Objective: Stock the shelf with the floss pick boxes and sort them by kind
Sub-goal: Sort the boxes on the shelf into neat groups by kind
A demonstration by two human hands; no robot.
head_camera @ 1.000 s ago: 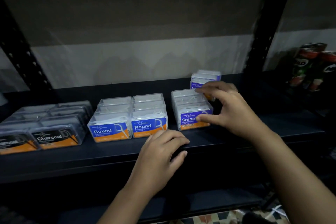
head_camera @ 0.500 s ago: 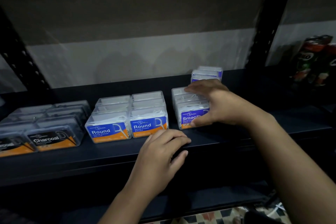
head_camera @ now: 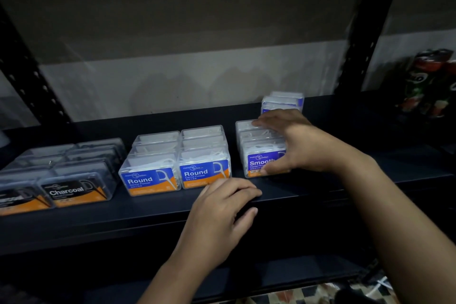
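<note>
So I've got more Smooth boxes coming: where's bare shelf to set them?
Bare shelf lies right of the Smooth row under the right hand. Narrow gap before the Round boxes; left end crowded with Charcoal boxes.

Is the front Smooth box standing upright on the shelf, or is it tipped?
Upright. The Smooth box sits flat on the shelf, label facing forward and level, with the right hand gripping it.
</note>
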